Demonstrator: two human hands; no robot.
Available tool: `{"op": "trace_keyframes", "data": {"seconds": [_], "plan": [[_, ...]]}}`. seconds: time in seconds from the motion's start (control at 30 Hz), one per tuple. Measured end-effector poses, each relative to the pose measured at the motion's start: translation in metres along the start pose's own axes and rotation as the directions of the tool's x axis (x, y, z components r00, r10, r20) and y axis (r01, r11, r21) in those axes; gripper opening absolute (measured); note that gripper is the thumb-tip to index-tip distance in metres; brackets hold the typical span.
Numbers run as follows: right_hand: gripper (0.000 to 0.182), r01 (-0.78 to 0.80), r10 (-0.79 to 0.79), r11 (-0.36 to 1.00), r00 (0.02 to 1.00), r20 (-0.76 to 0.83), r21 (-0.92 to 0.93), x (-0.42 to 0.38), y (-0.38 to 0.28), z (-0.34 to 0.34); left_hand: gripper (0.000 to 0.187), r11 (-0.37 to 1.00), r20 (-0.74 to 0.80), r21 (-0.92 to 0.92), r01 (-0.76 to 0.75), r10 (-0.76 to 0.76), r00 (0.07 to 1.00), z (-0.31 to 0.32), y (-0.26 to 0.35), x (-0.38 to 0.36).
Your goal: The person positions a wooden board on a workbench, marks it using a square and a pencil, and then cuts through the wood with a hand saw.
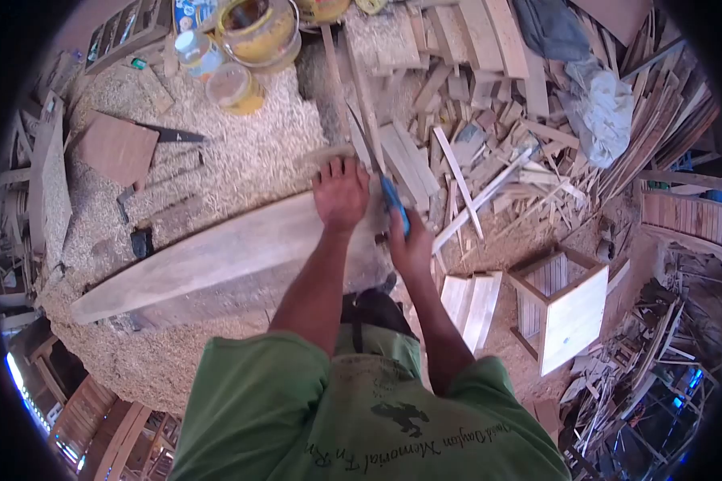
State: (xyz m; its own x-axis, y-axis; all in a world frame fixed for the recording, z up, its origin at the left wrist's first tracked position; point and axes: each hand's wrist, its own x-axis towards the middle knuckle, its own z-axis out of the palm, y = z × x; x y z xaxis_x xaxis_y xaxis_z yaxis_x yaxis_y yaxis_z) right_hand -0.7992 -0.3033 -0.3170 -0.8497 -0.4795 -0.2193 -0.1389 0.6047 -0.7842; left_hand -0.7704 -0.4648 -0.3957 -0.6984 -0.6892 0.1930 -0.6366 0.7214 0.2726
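On the shavings-strewn surface (311, 78), a long, pale, tapering wooden board (208, 250) stretches toward 8 o'clock from the open left hand (342, 196), laid over its end. The blue-handled metal handsaw (391, 200), gripped by the closed right hand (410, 243), points toward 11 o'clock.

Left hand (341, 198): palm down, back facing up, wrist roughly straight. Left fingers (338, 167) point away from you, slightly spread. Right hand (411, 243): closed in a grip, a bit nearer your body than the left. Hands near each other, apart, not crossed. Left forearm (313, 293) bare, reaching forward and angled in to the right. Right forearm (437, 321) bare, also reaching forward, angled in to the left. Both arms converge ahead of your torso.
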Motion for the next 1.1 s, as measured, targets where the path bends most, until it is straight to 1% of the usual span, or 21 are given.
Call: {"op": "trace_keyframes", "data": {"seconds": [0.07, 0.17, 0.2, 0.23, 0.33, 0.4, 0.43, 0.47, 0.5, 0.57, 0.63, 0.67, 0.7, 0.73, 0.77, 0.83, 0.87, 0.93, 0.97, 1.07, 1.1], "plan": [[0.036, -0.081, 0.083, 0.996, 0.995, 0.049, -0.034, -0.012, -0.011, -0.016, 0.03, 1.0, 0.036, 0.006, -0.005, 0.005, 0.999, -0.004, 0.0, 0.0], [0.038, -0.177, 0.176, 0.983, 0.984, 0.032, 0.042, -0.112, 0.007, -0.062, 0.031, 0.999, 0.002, -0.001, -0.035, 0.035, 0.999, 0.003, -0.004, -0.002], [0.039, -0.223, 0.226, 0.974, 0.97, 0.09, -0.038, -0.15, 0.003, -0.091, 0.03, 0.999, -0.022, 0.007, -0.037, 0.037, 0.999, 0.004, -0.003, -0.001], [0.039, -0.026, 0.026, 1.0, 0.999, -0.018, 0.01, -0.186, 0.017, -0.1, 0.03, 1.0, -0.018, 0.01, -0.028, 0.028, 0.999, 0.003, -0.003, 0.0], [0.04, -0.18, 0.18, 0.984, 0.982, 0.051, -0.014, -0.164, 0.016, -0.093, 0.028, 1.0, -0.005, 0.029, -0.01, 0.01, 1.0, 0.0, 0.001, 0.003], [0.037, -0.095, 0.095, 0.995, 0.994, 0.045, 0.014, -0.078, 0.027, -0.04, 0.028, 1.0, -0.01, 0.005, -0.019, 0.019, 1.0, -0.003, -0.003, 0.006], [0.035, -0.116, 0.116, 0.993, 0.993, 0.018, -0.01, -0.045, 0.014, -0.022, 0.028, 1.0, -0.005, -0.014, -0.02, 0.02, 1.0, -0.005, 0.0, 0.002], [0.034, 0.021, -0.019, 0.998, 0.999, -0.042, 0.054, -0.015, 0.015, -0.003, 0.028, 0.999, -0.047, -0.005, -0.043, 0.042, 0.998, -0.004, -0.001, 0.001], [0.034, -0.001, 0.001, 1.0, 1.0, -0.005, 0.009, 0.005, 0.0, 0.0, 0.028, 1.0, -0.034, -0.005, -0.03, 0.03, 0.999, -0.003, -0.001, -0.002], [0.035, -0.046, 0.046, 0.999, 0.999, 0.013, -0.016, -0.012, -0.004, -0.014, 0.027, 1.0, 0.0, -0.013, -0.017, 0.017, 1.0, -0.003, 0.0, -0.001], [0.036, -0.056, 0.057, 0.998, 0.998, -0.024, 0.027, -0.078, 0.012, -0.039, 0.027, 0.999, -0.021, -0.024, -0.032, 0.032, 0.999, -0.002, 0.001, 0.001], [0.04, -0.212, 0.213, 0.977, 0.976, 0.045, -0.038, -0.124, 0.011, -0.067, 0.027, 0.999, -0.038, -0.027, -0.039, 0.038, 0.999, 0.0, 0.0, -0.001], [0.042, -0.217, 0.215, 0.976, 0.975, 0.049, 0.028, -0.165, 0.009, -0.09, 0.027, 0.999, -0.056, -0.025, -0.046, 0.045, 0.997, -0.002, -0.002, 0.0], [0.042, -0.08, 0.079, 0.995, 0.997, 0.012, 0.059, -0.195, 0.017, -0.101, 0.028, 0.999, -0.036, -0.034, -0.038, 0.037, 0.999, -0.003, -0.001, 0.0], [0.042, -0.074, 0.074, 0.992, 0.997, 0.002, 0.102, -0.2, 0.011, -0.103, 0.028, 1.0, -0.032, -0.023, -0.021, 0.02, 0.999, -0.003, 0.0, 0.002], [0.041, -0.155, 0.155, 0.988, 0.987, 0.043, -0.002, -0.161, 0.024, -0.081, 0.029, 1.0, -0.015, -0.001, -0.015, 0.015, 1.0, 0.0, 0.0, 0.002], [0.037, -0.067, 0.071, 0.993, 0.997, 0.038, -0.1, -0.12, 0.051, -0.049, 0.029, 1.0, 0.007, -0.028, 0.008, -0.008, 1.0, 0.002, -0.001, 0.002], [0.035, -0.01, 0.015, 0.996, 0.998, -0.06, 0.085, -0.034, 0.025, -0.004, 0.029, 1.0, 0.0, -0.013, -0.011, 0.011, 1.0, 0.001, -0.004, -0.001], [0.036, 0.004, -0.005, 0.999, 0.999, -0.039, -0.032, -0.003, 0.021, 0.014, 0.029, 1.0, -0.002, -0.009, -0.02, 0.02, 1.0, 0.001, -0.003, -0.001], [0.035, 0.018, -0.018, 0.999, 1.0, 0.011, -0.029, -0.005, -0.012, -0.01, 0.031, 1.0, 0.059, 0.002, -0.001, 0.001, 0.998, -0.006, 0.0, 0.0], [0.036, -0.056, 0.055, 0.998, 0.998, 0.033, 0.006, -0.035, -0.01, -0.027, 0.031, 1.0, 0.057, -0.007, 0.005, -0.005, 0.998, -0.004, 0.0, 0.0]]}}
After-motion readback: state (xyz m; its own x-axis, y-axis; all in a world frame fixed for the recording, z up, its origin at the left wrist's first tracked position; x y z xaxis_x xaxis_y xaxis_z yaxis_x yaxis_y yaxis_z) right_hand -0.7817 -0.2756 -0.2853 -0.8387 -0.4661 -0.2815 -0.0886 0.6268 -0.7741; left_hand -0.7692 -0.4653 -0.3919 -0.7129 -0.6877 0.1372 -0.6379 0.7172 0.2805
